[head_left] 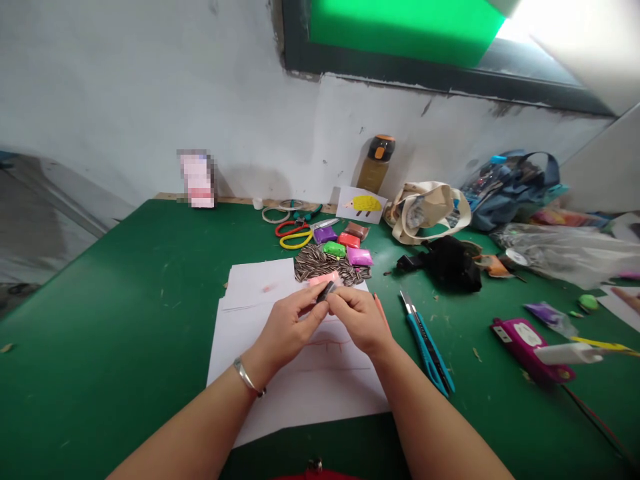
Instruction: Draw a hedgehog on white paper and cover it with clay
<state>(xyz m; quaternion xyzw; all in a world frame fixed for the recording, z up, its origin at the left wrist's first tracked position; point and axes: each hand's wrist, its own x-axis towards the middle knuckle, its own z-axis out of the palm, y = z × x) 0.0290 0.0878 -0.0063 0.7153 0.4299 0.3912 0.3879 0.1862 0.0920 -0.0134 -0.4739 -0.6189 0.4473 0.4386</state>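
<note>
My left hand (293, 323) and my right hand (360, 319) meet over white paper sheets (300, 393), their fingers closed on a small black packet (326, 291). It resembles the coloured clay packets, though fingers cover part of it. Red pencil lines (327, 343) show on the sheet below my hands. Just beyond lie a light pink packet (324, 279), a heap of striped sunflower seeds (313, 263), and purple (325, 234), green (335, 249), red (349, 240), brown (357, 231) and pink-violet (360, 257) packets.
Yellow- and red-handled scissors (296, 239) lie behind the seeds. A teal box cutter (427, 347) rests right of the paper. Further right are a magenta glue gun (533, 350), a black bag (453, 263) and a canvas tote (430, 207). A bottle (375, 163) and a hedgehog picture (363, 205) stand at the wall. Another person's hand (627, 299) shows at far right.
</note>
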